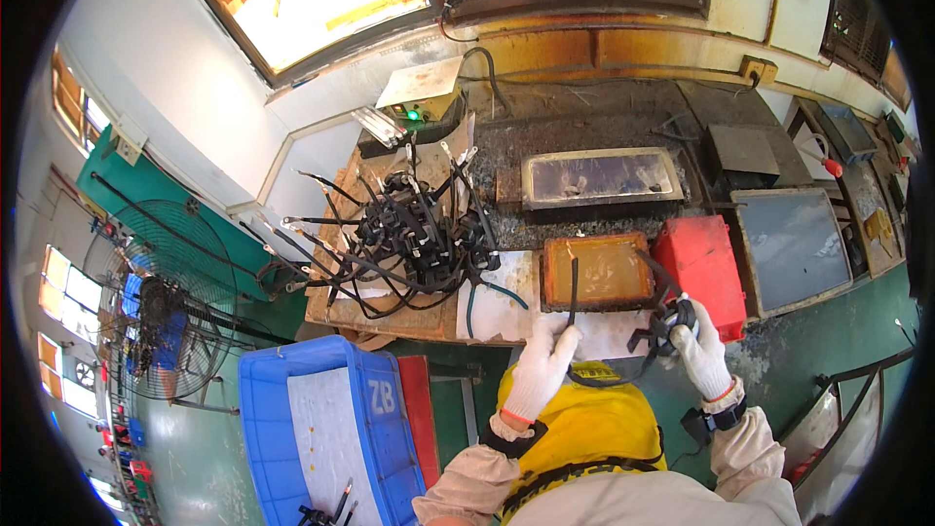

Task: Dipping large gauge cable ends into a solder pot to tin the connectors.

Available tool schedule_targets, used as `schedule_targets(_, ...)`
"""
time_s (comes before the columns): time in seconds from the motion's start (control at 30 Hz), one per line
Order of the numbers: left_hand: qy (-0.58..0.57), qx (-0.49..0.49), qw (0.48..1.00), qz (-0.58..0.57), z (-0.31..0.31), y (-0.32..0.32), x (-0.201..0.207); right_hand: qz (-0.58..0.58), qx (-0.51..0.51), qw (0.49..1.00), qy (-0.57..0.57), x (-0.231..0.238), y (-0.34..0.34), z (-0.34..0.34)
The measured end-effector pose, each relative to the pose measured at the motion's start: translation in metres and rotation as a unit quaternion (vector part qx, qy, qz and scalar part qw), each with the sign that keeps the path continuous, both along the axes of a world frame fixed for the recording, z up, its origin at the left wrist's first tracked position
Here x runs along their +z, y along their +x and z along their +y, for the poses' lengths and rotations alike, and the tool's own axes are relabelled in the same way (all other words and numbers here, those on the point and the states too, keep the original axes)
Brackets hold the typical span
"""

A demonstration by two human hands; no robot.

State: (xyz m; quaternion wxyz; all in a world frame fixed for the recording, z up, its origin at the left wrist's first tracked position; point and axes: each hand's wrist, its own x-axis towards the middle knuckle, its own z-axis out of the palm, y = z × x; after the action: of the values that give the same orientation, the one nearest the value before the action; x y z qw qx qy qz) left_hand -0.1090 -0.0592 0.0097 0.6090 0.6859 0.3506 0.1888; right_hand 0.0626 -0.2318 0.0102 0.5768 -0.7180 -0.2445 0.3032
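Two gloved hands are working here: my left hand [547,368] is pinching a black cable [573,294], its end pointing over the amber-filled tray [549,275] on the table [594,119]; my right hand [703,353] is gripping a black clamp [659,331] near the red box [699,265]. Whether the tip is touching, I can't tell. Pinching well behind it and supporting the clamp's weight is probably helping steadiness.

Two white-gloved hands: one left hand [545,365] with one black cable [574,282], one right hand [701,351] with one black cabled part [651,338]. One heap of black cables [419,224], too tangled to count. One large red box [699,263], one brown-filled tray [550,275], one framed basin [599,203], one large blue bin [388,429], one big caged fan [161,307].
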Motion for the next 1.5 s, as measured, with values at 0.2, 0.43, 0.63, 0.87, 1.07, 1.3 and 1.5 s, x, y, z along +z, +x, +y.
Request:
schedule_targets(0.2,-0.074,-0.007,0.992,-0.107,0.014,0.037,0.027,-0.006,0.013,0.989,0.146,-0.014,0.048,0.027)
schedule_targets(0.43,-0.061,-0.027,0.991,-0.119,0.044,0.072,-0.006,-0.018,-0.001,0.996,0.087,-0.013,0.081,0.057)
schedule_targets(0.63,-0.068,-0.038,0.988,-0.132,0.056,0.087,-0.006,-0.012,0.005,0.995,0.099,-0.022,0.096,0.065)
schedule_targets(0.87,-0.134,-0.024,0.978,-0.159,0.061,0.091,-0.001,-0.001,0.021,0.995,0.102,-0.017,0.098,0.073)
schedule_targets(1.07,-0.188,-0.016,0.966,-0.174,0.06,0.091,0.001,-0.018,0.012,0.998,0.064,-0.016,0.097,0.073)
schedule_targets(1.3,-0.24,0.008,0.952,-0.191,0.057,0.09,0.008,-0.021,0.013,0.998,0.053,-0.014,0.096,0.073)
schedule_targets(1.5,-0.255,0.017,0.946,-0.2,0.059,0.09,0.005,-0.046,0.001,0.999,0.02,-0.017,0.096,0.074)
